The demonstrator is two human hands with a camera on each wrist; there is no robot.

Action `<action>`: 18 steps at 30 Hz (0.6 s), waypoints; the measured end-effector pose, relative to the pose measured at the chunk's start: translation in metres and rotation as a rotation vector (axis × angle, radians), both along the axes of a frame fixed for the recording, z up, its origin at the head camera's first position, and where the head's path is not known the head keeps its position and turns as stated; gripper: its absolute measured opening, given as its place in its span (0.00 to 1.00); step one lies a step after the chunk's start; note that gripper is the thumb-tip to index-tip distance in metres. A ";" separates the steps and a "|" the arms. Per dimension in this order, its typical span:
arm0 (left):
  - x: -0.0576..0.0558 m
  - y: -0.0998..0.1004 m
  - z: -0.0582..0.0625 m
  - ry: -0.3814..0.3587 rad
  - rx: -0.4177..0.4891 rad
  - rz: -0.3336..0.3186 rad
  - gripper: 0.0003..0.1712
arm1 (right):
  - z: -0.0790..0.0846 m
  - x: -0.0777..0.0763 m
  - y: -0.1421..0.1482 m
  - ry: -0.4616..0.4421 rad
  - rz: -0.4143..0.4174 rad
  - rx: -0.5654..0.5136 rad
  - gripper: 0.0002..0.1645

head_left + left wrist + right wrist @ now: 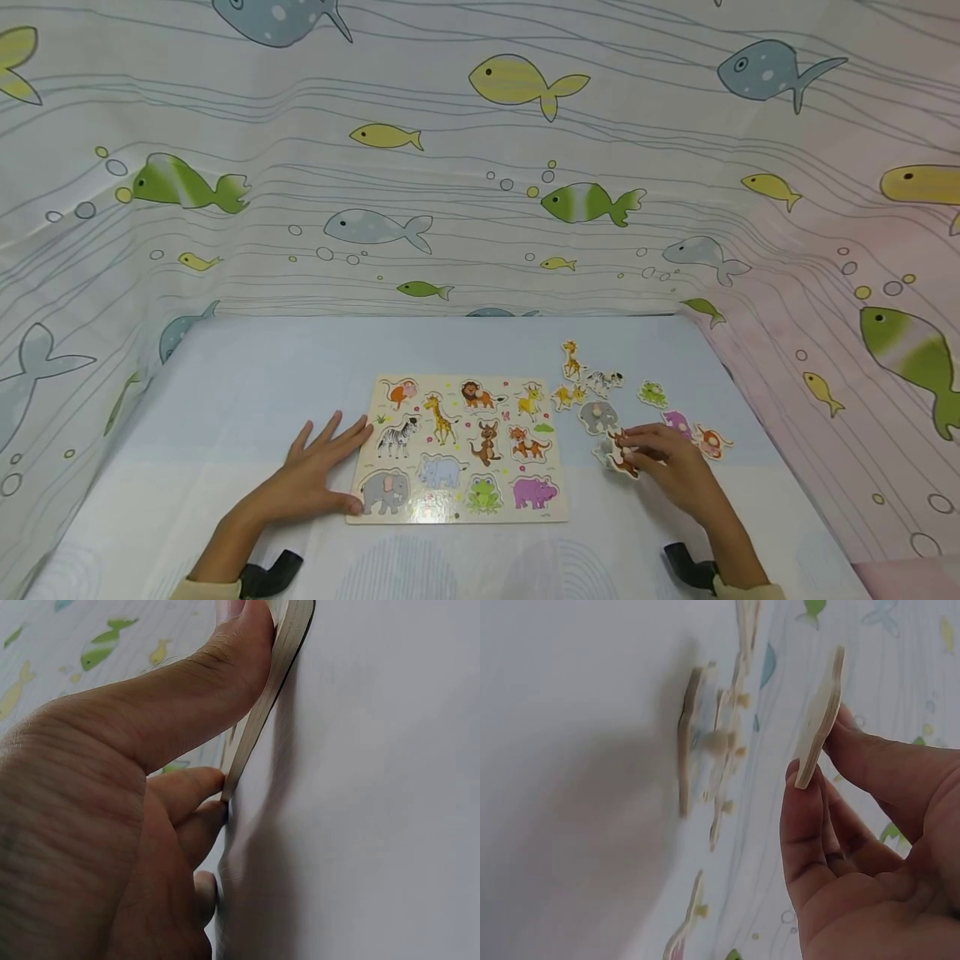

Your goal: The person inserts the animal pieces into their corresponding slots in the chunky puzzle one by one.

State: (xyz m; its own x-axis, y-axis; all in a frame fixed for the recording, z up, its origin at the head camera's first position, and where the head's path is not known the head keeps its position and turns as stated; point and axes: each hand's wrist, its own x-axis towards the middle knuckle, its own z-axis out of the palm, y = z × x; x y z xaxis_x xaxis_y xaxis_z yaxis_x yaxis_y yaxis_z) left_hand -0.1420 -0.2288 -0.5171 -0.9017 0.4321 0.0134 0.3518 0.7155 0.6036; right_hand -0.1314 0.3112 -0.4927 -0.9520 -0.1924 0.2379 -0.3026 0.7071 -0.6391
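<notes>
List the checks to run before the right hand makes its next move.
1. Grip on the brown piece: ok; the right hand pinches it.
2. Held piece raised: ok; it is apart from the table.
3. Left hand at the puzzle board: ok; it touches the left edge.
4. Held piece's picture fully visible: not ok; fingers cover part.
5. Yellow piece clear of the board: cannot tell; it lies right by the edge.
</notes>
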 end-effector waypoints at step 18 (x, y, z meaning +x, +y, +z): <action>-0.001 0.000 0.002 -0.010 -0.006 -0.002 0.66 | 0.016 -0.022 -0.050 -0.070 0.091 -0.021 0.15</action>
State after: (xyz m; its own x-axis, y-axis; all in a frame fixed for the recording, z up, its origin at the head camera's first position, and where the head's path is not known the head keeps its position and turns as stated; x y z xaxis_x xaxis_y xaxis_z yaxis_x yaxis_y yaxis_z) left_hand -0.1427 -0.2290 -0.5150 -0.9011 0.4335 0.0015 0.3466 0.7184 0.6031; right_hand -0.1531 0.2615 -0.4767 -0.9455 -0.2740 0.1760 -0.3184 0.6651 -0.6754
